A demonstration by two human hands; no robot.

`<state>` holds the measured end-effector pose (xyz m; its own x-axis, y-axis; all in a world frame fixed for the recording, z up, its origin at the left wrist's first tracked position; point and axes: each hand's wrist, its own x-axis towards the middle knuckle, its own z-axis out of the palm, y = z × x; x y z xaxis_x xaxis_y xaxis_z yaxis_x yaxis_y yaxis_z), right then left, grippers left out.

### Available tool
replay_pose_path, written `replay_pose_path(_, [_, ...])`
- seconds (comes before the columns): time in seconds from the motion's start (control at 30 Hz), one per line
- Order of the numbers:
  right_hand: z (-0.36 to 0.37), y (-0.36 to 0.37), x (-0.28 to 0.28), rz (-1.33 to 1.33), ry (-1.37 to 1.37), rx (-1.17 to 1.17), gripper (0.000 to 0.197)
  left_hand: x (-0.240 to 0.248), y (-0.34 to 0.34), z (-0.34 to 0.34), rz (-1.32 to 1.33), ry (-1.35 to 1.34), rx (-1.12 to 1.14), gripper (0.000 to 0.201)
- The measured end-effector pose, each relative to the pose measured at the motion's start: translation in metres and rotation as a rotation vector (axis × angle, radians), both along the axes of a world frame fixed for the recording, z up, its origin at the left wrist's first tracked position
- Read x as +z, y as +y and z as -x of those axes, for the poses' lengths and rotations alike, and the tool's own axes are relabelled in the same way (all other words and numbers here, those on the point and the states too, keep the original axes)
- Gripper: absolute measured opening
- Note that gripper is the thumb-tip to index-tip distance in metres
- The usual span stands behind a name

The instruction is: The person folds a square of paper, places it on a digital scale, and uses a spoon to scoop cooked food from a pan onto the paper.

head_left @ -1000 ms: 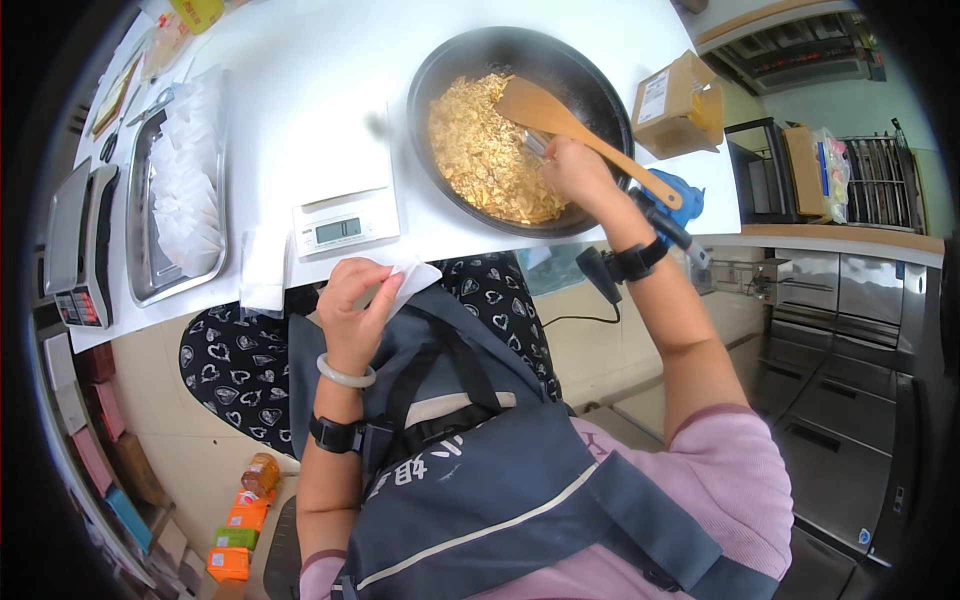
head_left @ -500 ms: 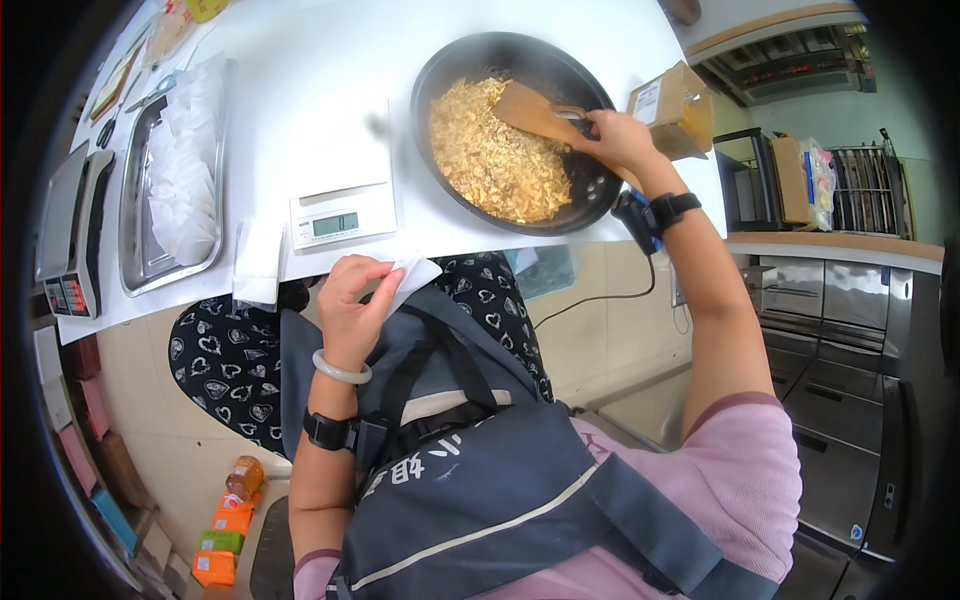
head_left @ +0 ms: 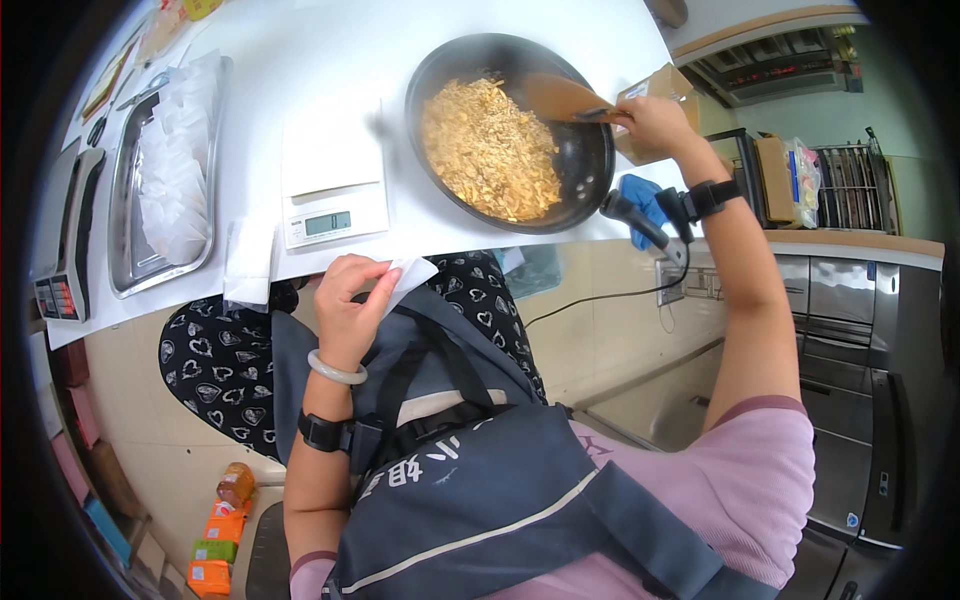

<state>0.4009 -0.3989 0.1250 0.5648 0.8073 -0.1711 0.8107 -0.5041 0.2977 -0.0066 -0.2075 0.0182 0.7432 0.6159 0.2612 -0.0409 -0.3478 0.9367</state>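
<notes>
Left hand (head_left: 350, 305): pinching white pouch (head_left: 409, 276) at 3 o'clock.
Right hand (head_left: 655, 125): clasping wooden spatula (head_left: 562, 98), blade toward 9 o'clock.

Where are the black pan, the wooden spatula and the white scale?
Black pan (head_left: 585, 160): head view, bare inner wall.
Wooden spatula (head_left: 560, 98): head view, broad blade.
White scale (head_left: 333, 150): head view, weighing platform.

Spatula (head_left: 562, 98) partly hidden by right grip (head_left: 655, 126); carton (head_left: 668, 80) partly covered; yellow package (head_left: 202, 7) cropped at top.
</notes>
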Motion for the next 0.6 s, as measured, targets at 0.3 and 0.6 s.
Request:
replay_pose_path(0.3, [0.012,0.012,0.021,0.387,0.474,-0.351,0.017,-0.006,0.001,-0.001,0.006,-0.017,0.005,0.008])
replay_pose_path(0.6, [0.041,0.02,0.004,0.264,1.144,-0.735,0.019,0.002,0.022,-0.064,-0.335,0.03,-0.442,0.009])
